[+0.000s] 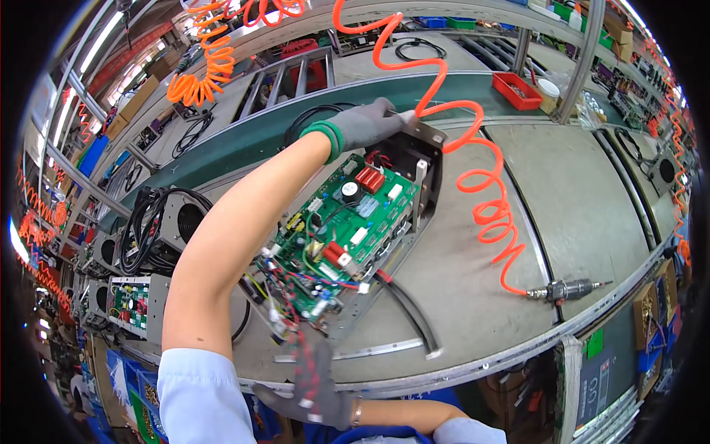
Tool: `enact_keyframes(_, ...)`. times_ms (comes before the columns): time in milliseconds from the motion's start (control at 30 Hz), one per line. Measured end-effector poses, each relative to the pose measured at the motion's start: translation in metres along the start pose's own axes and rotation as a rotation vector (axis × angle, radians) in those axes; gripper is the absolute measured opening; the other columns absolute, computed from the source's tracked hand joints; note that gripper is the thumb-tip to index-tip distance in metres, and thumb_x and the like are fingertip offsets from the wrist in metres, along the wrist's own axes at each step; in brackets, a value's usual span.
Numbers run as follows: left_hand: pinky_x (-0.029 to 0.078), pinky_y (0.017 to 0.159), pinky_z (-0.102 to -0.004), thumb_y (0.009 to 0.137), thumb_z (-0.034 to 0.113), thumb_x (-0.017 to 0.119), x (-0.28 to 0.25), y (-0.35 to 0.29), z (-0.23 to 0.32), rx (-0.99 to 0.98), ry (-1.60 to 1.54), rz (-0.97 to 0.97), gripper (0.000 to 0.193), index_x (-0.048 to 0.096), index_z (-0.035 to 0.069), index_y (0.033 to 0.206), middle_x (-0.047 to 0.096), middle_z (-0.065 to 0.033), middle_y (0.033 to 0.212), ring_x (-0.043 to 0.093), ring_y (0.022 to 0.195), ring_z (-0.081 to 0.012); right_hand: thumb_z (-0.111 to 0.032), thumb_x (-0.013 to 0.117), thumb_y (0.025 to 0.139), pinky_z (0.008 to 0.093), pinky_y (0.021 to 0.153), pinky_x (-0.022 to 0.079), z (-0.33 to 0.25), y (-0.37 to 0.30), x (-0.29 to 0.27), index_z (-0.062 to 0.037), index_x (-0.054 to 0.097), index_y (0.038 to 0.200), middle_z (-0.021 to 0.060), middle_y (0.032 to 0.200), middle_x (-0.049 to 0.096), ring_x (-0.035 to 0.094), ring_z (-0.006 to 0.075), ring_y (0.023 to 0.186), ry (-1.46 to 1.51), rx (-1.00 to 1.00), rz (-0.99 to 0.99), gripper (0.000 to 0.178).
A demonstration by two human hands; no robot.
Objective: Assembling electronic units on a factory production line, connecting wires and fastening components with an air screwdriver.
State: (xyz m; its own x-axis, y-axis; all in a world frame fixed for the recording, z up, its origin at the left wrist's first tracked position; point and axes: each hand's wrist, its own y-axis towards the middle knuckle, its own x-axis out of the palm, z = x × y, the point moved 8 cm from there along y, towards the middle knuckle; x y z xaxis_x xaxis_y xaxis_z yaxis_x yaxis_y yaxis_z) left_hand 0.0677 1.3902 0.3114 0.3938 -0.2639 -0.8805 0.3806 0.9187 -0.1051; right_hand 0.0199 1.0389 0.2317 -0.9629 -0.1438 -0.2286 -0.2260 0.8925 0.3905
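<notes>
In front of me a metal machine chassis [427,142] lies at a slant on the bench. It carries a green circuit board [347,203] with red and white parts. My left hand [366,124], in a grey glove with a green cuff, reaches across and is closed over the top of the black end panel. My right hand [318,392], also gloved, is blurred at the bench's near edge, thumb apart from the fingers. Red wires [302,362] with a white connector run across it from the board's near end. Black cables [410,314] stick out beside the board.
A pneumatic screwdriver [568,290] lies at the right on a coiled orange hose [488,211]. Behind the chassis runs a green conveyor strip [244,155], with a red bin [516,90] beyond. More chassis units [137,303] with black cables stand at the left.
</notes>
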Motion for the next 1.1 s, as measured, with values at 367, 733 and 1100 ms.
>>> enact_keyframes(367, 0.039, 0.098, -0.039, 0.09, 0.061, 0.043, 0.004, -0.085, 0.092, 0.332, 0.12, -0.008, 0.071, 0.038, 0.01, 0.14, 0.057, -0.0197, 0.12, 0.054, 0.114, -0.0327, -0.029, 0.068, 0.078, 0.0496, 0.103, 0.032, -0.029, -0.004, -0.022, 0.0048, 0.026, 0.14, 0.0311, 0.134, 0.031, 0.035, 0.0454, 0.123, -0.063, -0.124, -0.207, 0.082)
enact_keyframes(733, 0.036, 0.105, -0.0346, 0.086, 0.001, 0.046, -0.033, -0.402, -0.04, 0.123, -0.321, 1.252, 0.045, 0.046, -0.005, 0.131, 0.052, -0.0156, 0.13, 0.051, 0.12, -0.0237, -0.014, 0.063, 0.079, 0.0349, 0.085, 0.045, 0.117, 0.055, -0.274, 0.0014, 0.051, 0.124, 0.013, 0.112, 0.057, 0.056, 0.0243, 0.1, -0.331, 0.025, 0.616, 0.05)
enact_keyframes(1100, 0.044, 0.066, -0.0373, 0.08, 0.021, 0.069, 0.154, -0.391, -0.09, -0.229, -0.336, 0.937, 0.031, 0.061, -0.001, 0.101, 0.061, -0.0132, 0.086, 0.06, 0.08, -0.0241, -0.014, 0.059, 0.078, 0.0326, 0.065, 0.047, 0.125, 0.084, -0.272, 0.0021, 0.065, 0.097, 0.0118, 0.075, 0.067, 0.062, 0.0179, 0.068, -0.423, 0.156, 0.345, 0.026)
